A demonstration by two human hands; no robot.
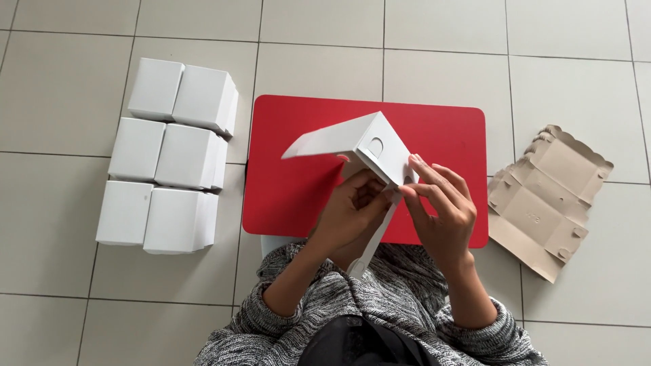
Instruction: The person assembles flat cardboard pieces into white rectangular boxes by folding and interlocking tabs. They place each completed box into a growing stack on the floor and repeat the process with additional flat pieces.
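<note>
A partly folded white cardboard box (352, 142) is held above a small red table (291, 183). My left hand (352, 210) grips its underside from below, fingers curled inside the fold. My right hand (441, 203) pinches the box's right edge near a round cut-out, fingers stretched along the panel. One long flap sticks out to the left, and a narrow strip hangs down between my hands.
Several finished white boxes (166, 156) stand in rows on the tiled floor at the left. A stack of flat, unfolded brown-grey box blanks (546, 200) lies on the floor at the right. My grey knitted sleeves fill the bottom edge.
</note>
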